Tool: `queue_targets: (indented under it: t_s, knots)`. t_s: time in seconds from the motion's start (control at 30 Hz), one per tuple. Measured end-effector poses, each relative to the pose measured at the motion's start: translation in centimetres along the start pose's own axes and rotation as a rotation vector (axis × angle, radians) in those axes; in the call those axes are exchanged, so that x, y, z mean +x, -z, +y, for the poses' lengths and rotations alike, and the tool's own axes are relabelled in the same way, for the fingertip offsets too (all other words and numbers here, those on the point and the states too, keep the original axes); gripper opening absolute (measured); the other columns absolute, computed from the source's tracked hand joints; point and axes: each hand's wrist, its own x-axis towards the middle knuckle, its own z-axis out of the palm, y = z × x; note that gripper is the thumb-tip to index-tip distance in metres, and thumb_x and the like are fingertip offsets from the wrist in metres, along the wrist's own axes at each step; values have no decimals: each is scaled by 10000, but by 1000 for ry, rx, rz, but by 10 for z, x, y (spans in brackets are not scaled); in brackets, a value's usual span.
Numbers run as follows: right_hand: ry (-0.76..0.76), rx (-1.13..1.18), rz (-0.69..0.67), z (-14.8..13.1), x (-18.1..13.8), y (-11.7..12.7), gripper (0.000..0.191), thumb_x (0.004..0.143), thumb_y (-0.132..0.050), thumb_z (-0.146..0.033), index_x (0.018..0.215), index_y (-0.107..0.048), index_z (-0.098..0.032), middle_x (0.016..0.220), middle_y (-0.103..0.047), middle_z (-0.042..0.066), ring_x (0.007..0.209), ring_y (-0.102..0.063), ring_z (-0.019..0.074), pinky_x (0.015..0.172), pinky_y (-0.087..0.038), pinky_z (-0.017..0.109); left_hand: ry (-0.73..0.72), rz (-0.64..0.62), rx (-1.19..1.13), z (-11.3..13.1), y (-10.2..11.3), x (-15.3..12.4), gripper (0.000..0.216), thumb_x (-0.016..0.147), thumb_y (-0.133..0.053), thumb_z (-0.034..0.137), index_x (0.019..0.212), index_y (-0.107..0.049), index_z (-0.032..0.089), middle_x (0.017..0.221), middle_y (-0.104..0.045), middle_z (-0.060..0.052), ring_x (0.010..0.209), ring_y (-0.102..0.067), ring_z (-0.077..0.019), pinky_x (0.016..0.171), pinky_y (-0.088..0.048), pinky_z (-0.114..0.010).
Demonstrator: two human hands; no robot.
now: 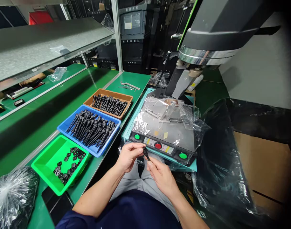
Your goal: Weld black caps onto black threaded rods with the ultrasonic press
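My left hand (129, 156) and my right hand (161, 175) meet over my lap, just in front of the machine's control panel (159, 147). Both pinch one small black part (146, 153) between their fingertips; its exact shape is too small to make out. To my left on the green bench (28, 121) lie three trays: a green tray (44, 163) with small black square pieces, a blue tray (64, 125) full of long black pins, and a brown tray (104, 93) with more black pins.
A press machine (207, 35) stands ahead, its base plate (181, 135) covered by clear plastic film, with two green buttons and a red one. Black plastic sheeting over a cardboard box (262, 168) is at right. A crumpled bag (9, 197) lies at lower left, metal tools (128, 85) farther back.
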Motion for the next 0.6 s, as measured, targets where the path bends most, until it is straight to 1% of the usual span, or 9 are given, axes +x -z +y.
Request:
queue_targets:
  t_s: [0.07, 0.17, 0.23, 0.33, 0.37, 0.4, 0.5, 0.53, 0.6]
  knots:
    - [-45, 88, -42, 0, 0, -1, 433, 904, -568, -607, 1001, -661, -195, 686, -494, -15, 498, -370, 97, 453, -283, 236, 9, -8, -4, 1, 0, 0, 261, 563, -938, 258, 722, -765, 147, 972, -763, -78, 838, -684, -175, 745, -532, -297]
    - [-155, 277, -136, -2, -1, -2, 501, 854, -615, -638, 1042, -654, -175, 681, -461, -34, 444, -269, 61, 419, -203, 218, 34, -45, -7, 2, -1, 1, 250, 579, -931, 255, 718, -758, 139, 970, -758, -78, 834, -684, -178, 720, -529, -293]
    - [-158, 272, -124, -3, -1, -2, 515, 844, -622, -641, 1048, -663, -170, 677, -460, -32, 444, -259, 58, 416, -196, 215, 55, -69, -22, 2, -2, 2, 246, 581, -930, 246, 710, -753, 134, 970, -756, -79, 832, -688, -181, 726, -537, -300]
    - [-55, 92, 8, -2, -1, 0, 470, 876, -595, -618, 1038, -690, -188, 674, -479, -13, 500, -348, 90, 444, -260, 225, 56, -69, -50, 2, -3, 3, 249, 572, -935, 237, 701, -751, 129, 955, -758, -80, 832, -697, -184, 755, -555, -315]
    - [-38, 64, 28, -2, -1, 0, 464, 881, -589, -615, 1039, -694, -192, 676, -483, -10, 512, -362, 96, 451, -271, 229, 50, -68, -57, 2, -4, 4, 247, 572, -934, 236, 701, -752, 130, 950, -759, -79, 833, -700, -185, 756, -560, -315]
    - [-47, 78, 18, -2, -1, 0, 467, 878, -591, -617, 1044, -692, -192, 679, -486, -10, 508, -357, 94, 450, -269, 231, 43, -72, -64, 3, -5, 4, 243, 573, -933, 234, 699, -753, 131, 945, -759, -77, 835, -703, -187, 749, -563, -312]
    - [-152, 257, -94, -6, -1, 0, 518, 833, -630, -642, 1047, -666, -171, 667, -465, -30, 448, -274, 63, 423, -208, 228, 38, -92, -79, 3, -7, 3, 222, 585, -925, 229, 691, -751, 139, 939, -758, -71, 845, -713, -200, 709, -567, -297]
    - [-175, 298, -112, -8, -1, 0, 527, 818, -646, -646, 1033, -659, -165, 663, -459, -36, 440, -256, 55, 421, -190, 226, 42, -98, -75, 3, -8, 3, 217, 593, -920, 231, 692, -750, 139, 942, -758, -74, 849, -714, -208, 694, -568, -297]
    - [-177, 310, -98, -12, -1, 0, 525, 807, -663, -648, 1001, -646, -160, 652, -449, -43, 439, -250, 49, 427, -174, 224, 55, -113, -48, 2, -8, 2, 214, 612, -907, 245, 702, -747, 136, 951, -757, -89, 851, -713, -228, 661, -572, -309]
